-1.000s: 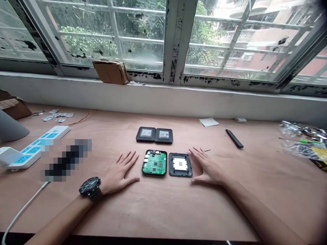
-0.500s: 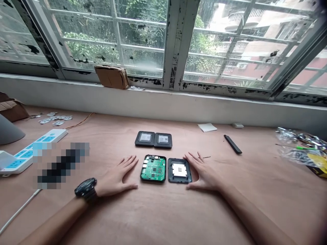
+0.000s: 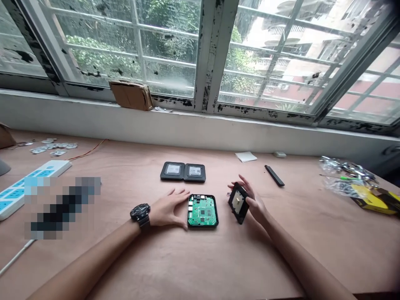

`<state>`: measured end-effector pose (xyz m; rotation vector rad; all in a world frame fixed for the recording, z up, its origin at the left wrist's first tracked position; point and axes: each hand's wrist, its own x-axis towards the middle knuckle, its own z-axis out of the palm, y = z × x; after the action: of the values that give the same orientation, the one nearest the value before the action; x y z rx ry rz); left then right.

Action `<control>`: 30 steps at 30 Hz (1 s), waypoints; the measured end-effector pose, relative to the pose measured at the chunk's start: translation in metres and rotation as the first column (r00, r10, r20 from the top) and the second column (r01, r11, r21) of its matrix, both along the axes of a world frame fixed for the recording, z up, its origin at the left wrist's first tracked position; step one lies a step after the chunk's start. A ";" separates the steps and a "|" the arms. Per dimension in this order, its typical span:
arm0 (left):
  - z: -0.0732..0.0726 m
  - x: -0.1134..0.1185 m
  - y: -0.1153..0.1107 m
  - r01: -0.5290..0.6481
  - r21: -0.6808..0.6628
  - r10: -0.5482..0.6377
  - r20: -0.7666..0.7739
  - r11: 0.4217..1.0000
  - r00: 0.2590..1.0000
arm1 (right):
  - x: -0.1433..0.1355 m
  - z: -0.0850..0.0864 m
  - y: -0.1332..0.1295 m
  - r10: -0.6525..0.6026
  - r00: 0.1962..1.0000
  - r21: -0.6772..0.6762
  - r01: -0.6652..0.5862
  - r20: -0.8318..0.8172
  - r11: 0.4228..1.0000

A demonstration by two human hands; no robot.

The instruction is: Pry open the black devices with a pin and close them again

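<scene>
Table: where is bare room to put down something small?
Bare table lies nearer than the circuit board, between left forearm and right forearm, and from right forearm to yellow package. Crowded: left hand close beside the circuit board.

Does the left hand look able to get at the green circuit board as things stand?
Probably yes: the left hand is beside the open case, the green board lies uncovered, and the right hand holds the black cover off to one side.
</scene>
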<state>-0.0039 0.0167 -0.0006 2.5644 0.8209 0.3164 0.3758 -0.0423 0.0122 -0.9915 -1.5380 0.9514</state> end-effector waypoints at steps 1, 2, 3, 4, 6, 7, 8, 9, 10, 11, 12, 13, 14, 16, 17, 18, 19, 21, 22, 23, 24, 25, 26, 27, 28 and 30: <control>0.000 0.000 -0.001 0.000 0.010 -0.001 0.009 1.000 1.000 | -0.007 0.004 0.001 0.003 0.998 -0.017 -0.004 -0.060 1.000; 0.000 -0.003 -0.001 -0.002 0.018 0.002 0.016 1.000 1.000 | -0.015 0.010 0.002 0.013 0.996 -0.019 -0.015 -0.088 1.000; 0.001 -0.007 0.000 -0.012 0.025 0.011 0.022 1.000 1.000 | -0.023 0.016 0.002 0.033 0.996 -0.002 -0.034 -0.085 0.999; 0.001 -0.013 0.002 -0.032 0.029 0.031 0.031 0.999 0.999 | -0.033 0.023 0.003 0.064 0.997 0.020 -0.063 -0.042 0.998; 0.003 -0.027 0.009 -0.097 0.034 0.095 0.066 0.995 0.993 | -0.053 0.037 0.004 0.137 0.980 0.065 -0.148 0.146 0.987; 0.003 -0.032 0.012 -0.134 0.035 0.131 0.091 0.990 0.987 | -0.064 0.043 0.004 0.170 0.944 0.071 -0.198 0.283 0.978; 0.003 -0.037 0.015 -0.170 0.035 0.165 0.115 0.985 0.980 | -0.074 0.048 0.005 0.189 0.888 0.075 -0.241 0.419 0.968; 0.003 -0.040 0.017 -0.197 0.036 0.191 0.137 0.980 0.972 | -0.085 0.052 0.006 0.199 0.821 0.075 -0.281 0.535 0.957; 0.002 -0.042 0.019 -0.213 0.037 0.205 0.154 0.976 0.967 | -0.094 0.054 0.007 0.202 0.752 0.072 -0.315 0.628 0.946; 0.000 -0.043 0.019 -0.218 0.040 0.209 0.167 0.975 0.964 | -0.103 0.055 0.008 0.200 0.686 0.068 -0.342 0.700 0.937; -0.001 -0.043 0.019 -0.218 0.044 0.207 0.179 0.975 0.962 | -0.110 0.054 0.009 0.195 0.628 0.061 -0.362 0.753 0.930; -0.003 -0.042 0.019 -0.213 0.051 0.199 0.190 0.976 0.961 | -0.116 0.052 0.010 0.189 0.580 0.053 -0.374 0.792 0.926; -0.004 -0.041 0.018 -0.204 0.060 0.189 0.201 0.977 0.961 | -0.120 0.049 0.011 0.182 0.542 0.046 -0.380 0.820 0.924; -0.006 -0.039 0.015 -0.192 0.079 0.172 0.207 0.978 0.963 | -0.125 0.043 0.012 0.171 0.494 0.035 -0.380 0.853 0.924; -0.006 -0.038 0.014 -0.189 0.088 0.168 0.204 0.978 0.964 | -0.127 0.040 0.013 0.170 0.478 0.029 -0.381 0.862 0.924; -0.005 -0.038 0.013 -0.185 0.095 0.163 0.199 0.978 0.966 | -0.127 0.038 0.013 0.172 0.465 0.023 -0.384 0.869 0.923; -0.005 -0.037 0.013 -0.180 0.099 0.159 0.193 0.979 0.968 | -0.128 0.036 0.013 0.174 0.452 0.017 -0.388 0.875 0.922; -0.003 -0.037 0.012 -0.171 0.106 0.149 0.189 0.980 0.971 | -0.129 0.034 0.014 0.178 0.431 0.007 -0.395 0.885 0.919; -0.002 -0.037 0.012 -0.169 0.108 0.146 0.193 0.980 0.970 | -0.129 0.034 0.014 0.179 0.424 0.004 -0.397 0.888 0.918; -0.002 -0.037 0.012 -0.168 0.110 0.144 0.197 0.980 0.970 | -0.130 0.033 0.014 0.178 0.420 0.004 -0.396 0.890 0.918; -0.001 -0.038 0.012 -0.168 0.111 0.144 0.200 0.980 0.969 | -0.130 0.033 0.014 0.175 0.417 0.005 -0.395 0.892 0.919; -0.001 -0.038 0.012 -0.169 0.112 0.144 0.200 0.979 0.969 | -0.130 0.033 0.014 0.172 0.415 0.007 -0.395 0.894 0.919; -0.002 -0.038 0.012 -0.170 0.113 0.145 0.198 0.979 0.969 | -0.130 0.033 0.014 0.167 0.412 0.011 -0.395 0.896 0.919; -0.002 -0.038 0.012 -0.170 0.114 0.146 0.193 0.979 0.970 | -0.130 0.033 0.014 0.160 0.409 0.016 -0.395 0.899 0.919; -0.002 -0.038 0.012 -0.170 0.113 0.147 0.188 0.979 0.971 | -0.130 0.033 0.014 0.151 0.405 0.024 -0.396 0.902 0.918; -0.003 -0.038 0.012 -0.175 0.105 0.155 0.180 0.979 0.971 | -0.130 0.032 0.013 0.135 0.401 0.040 -0.400 0.906 0.916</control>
<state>-0.0417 0.0288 -0.0031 2.5377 0.9786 0.6466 0.2455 -0.0290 0.0442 -1.1361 -2.7385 0.3404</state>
